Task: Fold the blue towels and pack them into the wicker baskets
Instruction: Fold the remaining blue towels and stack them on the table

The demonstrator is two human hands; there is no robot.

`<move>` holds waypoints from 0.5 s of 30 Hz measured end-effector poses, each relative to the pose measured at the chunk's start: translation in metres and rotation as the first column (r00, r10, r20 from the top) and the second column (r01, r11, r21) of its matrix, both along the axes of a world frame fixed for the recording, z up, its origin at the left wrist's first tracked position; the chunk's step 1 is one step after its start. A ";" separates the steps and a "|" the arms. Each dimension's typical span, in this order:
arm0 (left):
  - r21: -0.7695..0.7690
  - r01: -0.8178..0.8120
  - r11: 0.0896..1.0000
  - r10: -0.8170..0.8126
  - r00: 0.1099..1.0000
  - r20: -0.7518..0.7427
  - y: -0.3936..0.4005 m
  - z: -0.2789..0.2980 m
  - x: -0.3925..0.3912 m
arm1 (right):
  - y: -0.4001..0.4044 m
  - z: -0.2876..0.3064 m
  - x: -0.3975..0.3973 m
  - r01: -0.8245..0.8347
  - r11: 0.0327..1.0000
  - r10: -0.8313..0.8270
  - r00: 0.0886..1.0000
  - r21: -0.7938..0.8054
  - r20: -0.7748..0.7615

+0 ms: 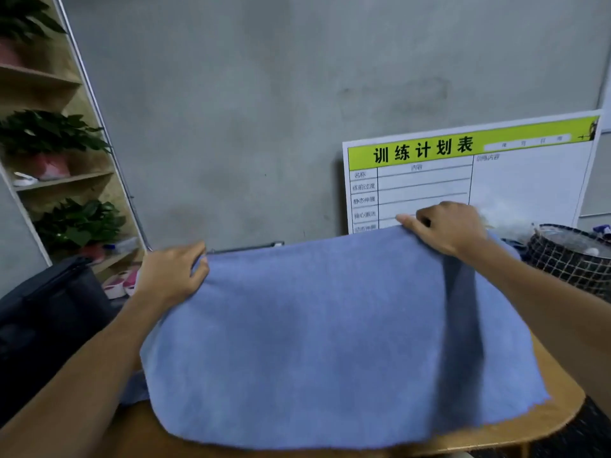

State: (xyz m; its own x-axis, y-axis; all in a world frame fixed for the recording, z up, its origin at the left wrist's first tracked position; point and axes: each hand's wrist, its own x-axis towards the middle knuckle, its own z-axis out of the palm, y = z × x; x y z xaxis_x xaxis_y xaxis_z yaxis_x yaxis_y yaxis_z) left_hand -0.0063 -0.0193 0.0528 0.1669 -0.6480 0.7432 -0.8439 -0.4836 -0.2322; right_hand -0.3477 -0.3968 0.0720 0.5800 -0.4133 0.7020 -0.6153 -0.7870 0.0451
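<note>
A blue towel (317,332) is held up and spread wide over a small wooden table (562,404). My left hand (172,276) pinches its upper left corner. My right hand (446,228) grips the upper right corner, a little higher and farther away. The towel's lower edge drapes onto the tabletop and hides most of it. More blue cloth (134,388) shows under the towel at the lower left. A dark woven basket (572,256) with a checked pattern stands at the right, behind my right forearm.
A grey wall is close behind the table. A white and green planning board (469,180) leans against it at the right. A wooden shelf (62,180) with potted plants stands at the left, with a dark bag (49,312) below it.
</note>
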 end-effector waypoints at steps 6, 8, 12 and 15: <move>0.180 0.008 0.984 0.040 0.964 -0.263 -0.055 -0.163 0.044 | -0.053 -0.165 0.039 -0.011 0.999 0.014 0.995 0.038 -0.095; 0.207 0.021 0.978 0.038 0.961 -0.274 -0.071 -0.204 0.058 | -0.065 -0.219 0.044 -0.030 0.999 0.032 0.993 0.021 -0.111; 0.252 -0.003 0.968 0.034 0.992 -0.120 -0.090 -0.219 0.081 | -0.078 -0.256 0.058 -0.057 0.998 0.057 0.998 0.010 -0.020; 0.287 -0.089 0.954 0.100 0.995 -0.025 -0.088 -0.216 0.086 | -0.079 -0.257 0.066 -0.057 0.997 0.056 0.998 -0.042 -0.034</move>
